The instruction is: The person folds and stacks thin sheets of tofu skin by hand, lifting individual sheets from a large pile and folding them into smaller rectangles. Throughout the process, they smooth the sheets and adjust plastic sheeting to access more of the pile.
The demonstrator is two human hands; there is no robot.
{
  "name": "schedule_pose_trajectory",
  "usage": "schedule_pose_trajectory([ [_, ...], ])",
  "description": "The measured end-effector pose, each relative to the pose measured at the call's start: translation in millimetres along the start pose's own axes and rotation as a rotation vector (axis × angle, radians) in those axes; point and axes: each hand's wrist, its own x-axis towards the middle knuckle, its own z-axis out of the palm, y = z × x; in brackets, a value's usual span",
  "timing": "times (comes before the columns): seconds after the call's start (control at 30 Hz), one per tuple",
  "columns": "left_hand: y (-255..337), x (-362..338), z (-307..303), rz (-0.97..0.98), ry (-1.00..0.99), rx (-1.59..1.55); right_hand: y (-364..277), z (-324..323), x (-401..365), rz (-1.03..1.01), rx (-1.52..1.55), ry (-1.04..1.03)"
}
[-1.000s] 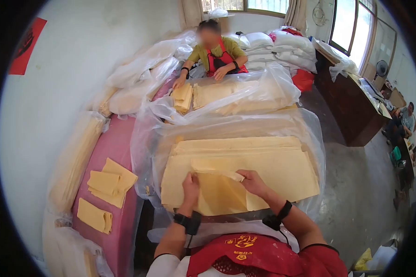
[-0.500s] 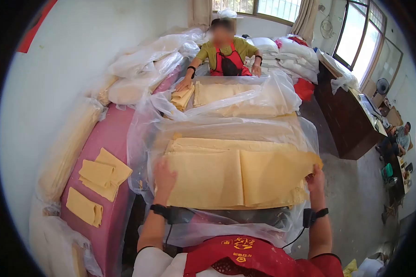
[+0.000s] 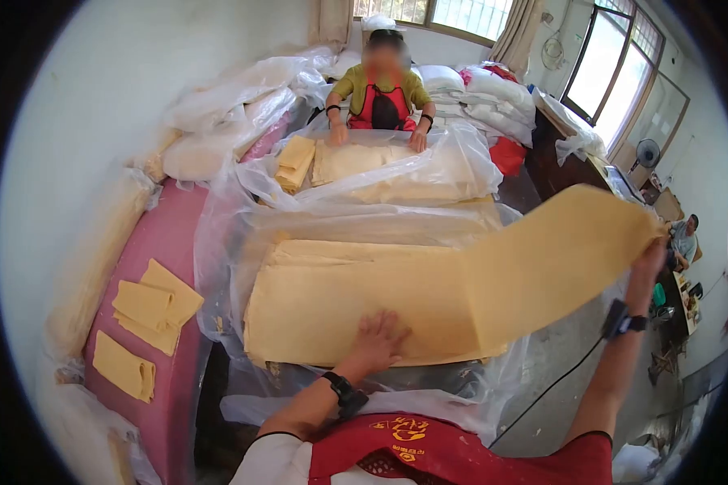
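A large, thin yellow sheet [image 3: 558, 255] lies partly over a stack of similar sheets [image 3: 299, 253] in front of me. Its right part is lifted off the stack and slants up to the right. My right hand [image 3: 651, 255] grips the far right corner of that raised part, with the arm stretched out. Flat on the sheet near its front edge rests my left hand [image 3: 380, 339], fingers spread, holding nothing. Clear plastic film [image 3: 226, 234] surrounds the stack on the table.
Folded yellow sheets [image 3: 141, 303] lie on a pink-covered surface [image 3: 182, 234] at my left. Across the table a co-worker [image 3: 384, 89] has both hands at another stack [image 3: 364, 162], beside a folded bundle [image 3: 296, 158]. White sacks [image 3: 493, 101] and a dark cabinet [image 3: 562, 153] stand behind.
My right hand has swung up and right, unfolding the sheet's right part. My left hand has moved from the left edge onto the sheet's middle. The co-worker's hand has left the folded bundle.
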Motion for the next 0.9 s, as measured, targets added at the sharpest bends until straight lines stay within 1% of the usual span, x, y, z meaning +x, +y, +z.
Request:
schedule_pose_trajectory([
  [0.03,0.5,0.8,-1.3,0.000,-0.013,0.011,-22.9,50.3,-10.9,-0.193,-0.049,0.226],
  [0.1,2.5,2.5,-8.5,-0.008,-0.039,0.028,-71.8,47.3,12.4,-0.235,-0.133,0.052],
  [0.13,3.4,3.4,-10.4,-0.011,-0.066,0.048,-80.9,63.0,15.2,-0.257,-0.161,0.053],
  [0.17,3.7,4.6,-10.7,-0.005,-0.069,0.051,-69.8,90.9,13.1,-0.255,-0.162,0.055],
  [0.2,3.9,5.6,-11.3,-0.007,-0.087,0.058,-50.8,121.9,8.9,-0.239,-0.154,0.063],
  [0.27,4.3,9.9,-14.9,-0.010,-0.105,0.068,12.4,185.7,-13.5,-0.149,-0.109,0.058],
  [0.33,3.2,17.7,-22.8,-0.104,-0.270,-0.019,96.2,269.4,-76.4,0.021,0.078,0.000],
  [0.37,-3.0,16.3,-16.4,-0.105,-0.270,-0.013,133.3,299.4,-113.4,0.087,0.067,-0.132],
  [0.4,-14.3,15.0,-3.7,-0.129,-0.021,-0.483,178.6,300.6,-133.3,0.132,-0.049,-0.092],
  [0.43,-23.2,13.5,1.1,-0.145,0.237,-0.947,231.5,298.5,-157.3,0.205,-0.458,-0.121],
  [0.47,-19.4,7.8,-23.4,-0.139,0.233,-0.937,281.2,286.0,-191.1,0.112,-0.700,-0.555],
  [0.5,-6.2,-1.5,-67.8,-0.259,0.360,-1.503,343.1,269.8,-215.7,0.117,-0.683,-0.852],
  [0.53,-2.9,-6.9,-93.6,-0.384,0.482,-2.068,379.6,281.9,-253.2,0.420,-0.301,-1.004],
  [0.57,-21.9,-20.9,-74.6,-0.265,0.492,-2.271,354.1,325.0,-296.0,0.299,-0.668,-1.066],
  [0.6,-44.4,-42.0,-54.3,-0.134,0.493,-2.469,368.4,319.6,-327.8,0.174,-0.735,-1.094],
  [0.67,-64.1,-70.2,-64.2,-0.072,0.360,-2.482,377.9,304.6,-363.8,0.304,-0.794,-1.249],
  [0.7,-72.4,-77.1,-56.6,-0.073,0.339,-2.481,379.9,293.6,-379.0,0.408,-0.763,-1.337],
  [0.73,-81.4,-79.2,-42.2,-0.451,0.514,-2.433,380.7,280.6,-392.3,0.515,-0.732,-1.422],
  [0.77,-89.4,-80.1,-27.6,-0.824,0.680,-2.329,383.3,266.3,-406.0,0.518,-0.741,-1.408],
  [0.8,-97.1,-82.0,-14.7,-0.823,0.662,-2.336,387.0,250.9,-418.6,0.454,-0.812,-1.548],
  [0.83,-105.7,-80.9,-3.7,-0.838,0.685,-2.297,391.5,236.4,-426.0,0.381,-0.887,-1.688],
  [0.87,-111.0,-72.5,-0.1,-0.843,0.706,-2.257,398.7,221.8,-427.8,0.374,-0.904,-1.675],
  [0.9,-108.6,-61.0,-8.8,-0.823,0.688,-2.263,405.1,208.1,-426.4,0.192,-0.991,-1.588],
])
